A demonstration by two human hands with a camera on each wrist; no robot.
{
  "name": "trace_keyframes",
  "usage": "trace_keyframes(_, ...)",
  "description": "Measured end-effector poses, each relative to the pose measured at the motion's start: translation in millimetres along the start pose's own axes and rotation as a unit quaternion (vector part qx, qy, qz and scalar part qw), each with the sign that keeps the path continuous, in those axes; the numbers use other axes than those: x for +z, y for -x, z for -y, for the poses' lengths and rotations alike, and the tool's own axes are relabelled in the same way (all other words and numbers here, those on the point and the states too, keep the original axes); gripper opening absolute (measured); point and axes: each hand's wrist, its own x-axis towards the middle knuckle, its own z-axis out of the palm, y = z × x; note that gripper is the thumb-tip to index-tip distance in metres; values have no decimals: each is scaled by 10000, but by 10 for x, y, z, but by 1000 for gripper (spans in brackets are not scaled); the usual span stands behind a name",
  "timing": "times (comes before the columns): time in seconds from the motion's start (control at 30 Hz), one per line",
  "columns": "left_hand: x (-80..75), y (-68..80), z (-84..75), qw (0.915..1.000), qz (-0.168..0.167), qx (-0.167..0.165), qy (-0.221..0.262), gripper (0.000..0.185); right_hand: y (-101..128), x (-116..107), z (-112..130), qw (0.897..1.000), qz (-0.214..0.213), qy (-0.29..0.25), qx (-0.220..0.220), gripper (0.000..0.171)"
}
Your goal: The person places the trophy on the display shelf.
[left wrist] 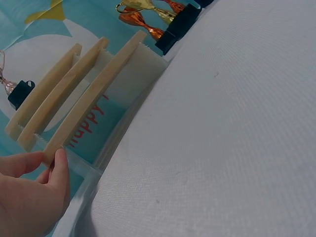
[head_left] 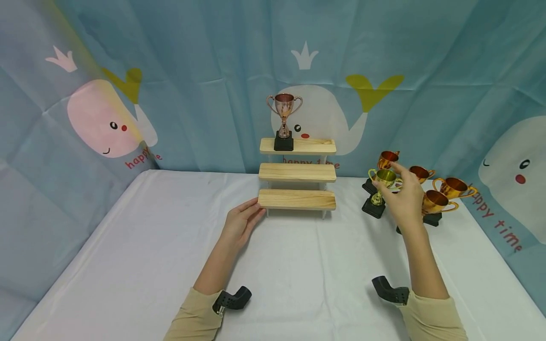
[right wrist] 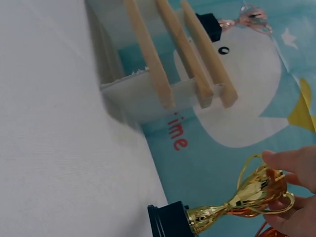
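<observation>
A three-tier wooden display stand [head_left: 297,199] stands on the white table. With thumb and fingers, my left hand [head_left: 242,222] pinches the left end of its lowest board [left wrist: 94,96]. A rose-gold trophy cup [head_left: 284,106] on a black base sits upright at the left of the top board. On the right, my right hand [head_left: 405,196] grips a gold trophy cup [head_left: 386,177] by its bowl. In the right wrist view, fingertips lie against the bowl near the handles of the gold trophy [right wrist: 247,195], above its black base [right wrist: 170,219].
Several orange-copper trophy cups [head_left: 454,187] cluster around and behind my right hand, partly hidden by it. A blue curtain [head_left: 204,94] with whale prints hangs behind the table [head_left: 141,255]. A black wrist device [head_left: 232,299] is on each sleeve.
</observation>
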Motion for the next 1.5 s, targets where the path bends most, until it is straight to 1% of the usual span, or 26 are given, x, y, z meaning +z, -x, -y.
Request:
trace_keyframes(0.1,2,3,-1,10000,2,11,7,44,3,39,-6,10000,-14,-13,3,66)
trace_keyframes(0.3,4,7,-3,10000,7,23,25,45,5,100,-16,9998,-194,46,73,62)
trace_keyframes(0.57,-2,0,3,10000,21,29,-4,44,16,140,-47,9989,-258,-340,214,62)
trace_keyframes(0.73,-1,0,3,10000,38,29,82,44,15,161,-70,9984,-304,-390,275,63)
trace_keyframes(1.0,-1,5,4,9999,34,16,96,44,35,156,-91,9981,-453,-371,187,61)
trace_keyframes(1.33,-7,1,4,9999,12,10,111,44,24,102,-12,9980,-351,-431,299,64)
trace_keyframes(1.5,-11,-7,6,9999,-3,6,134,44,34,60,61,9979,-283,-519,275,64)
